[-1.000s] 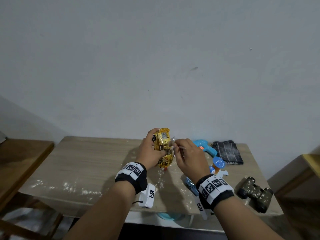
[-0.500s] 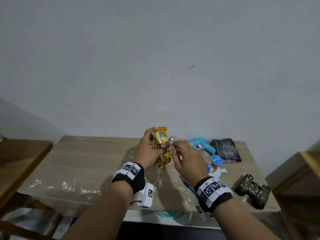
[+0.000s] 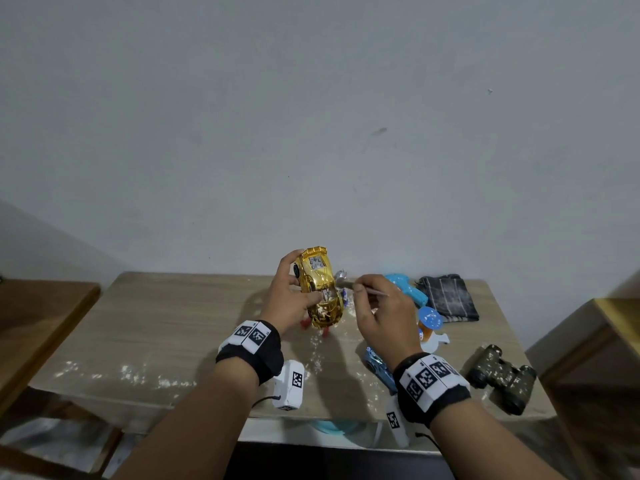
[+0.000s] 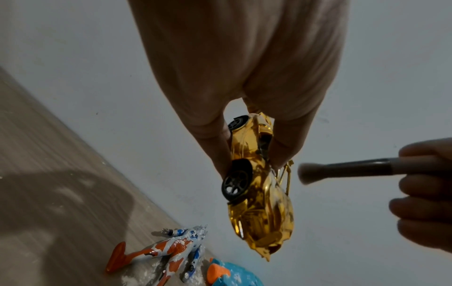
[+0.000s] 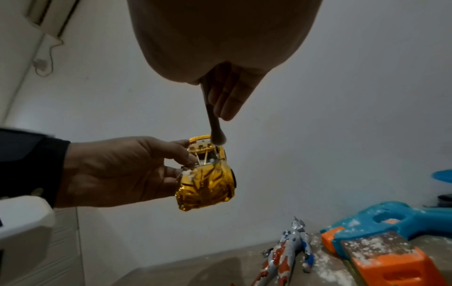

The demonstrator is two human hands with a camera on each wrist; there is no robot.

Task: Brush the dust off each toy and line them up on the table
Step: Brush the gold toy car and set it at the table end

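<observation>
My left hand [image 3: 292, 296] grips a shiny gold toy car [image 3: 320, 287] above the wooden table [image 3: 156, 317], nose down, thumb and fingers on its sides. The gold car [image 4: 259, 189] still carries white dust near its windscreen, plain on the gold car [image 5: 208, 178] in the right wrist view. My right hand [image 3: 375, 306] pinches a small brush [image 3: 349, 284]; the brush [image 5: 215, 131] has its soft tip at the car's rear wing. In the left wrist view the brush [image 4: 342, 170] tip hangs just right of the car. A dusty orange, silver and blue action figure [image 4: 168, 249] lies on the table beneath.
A blue and orange toy gun [image 5: 381, 241] lies right of the figure. A folded dark cloth [image 3: 446, 296], a blue-capped toy [image 3: 431, 327], a small blue car [image 3: 379, 367] and camouflage binoculars [image 3: 502, 379] sit on the table's right. White dust streaks the left front. Wooden furniture flanks both sides.
The gold car has been lifted slightly and tilted, and my right hand has drawn the brush a little to the right, off the car's side toward its rear.
</observation>
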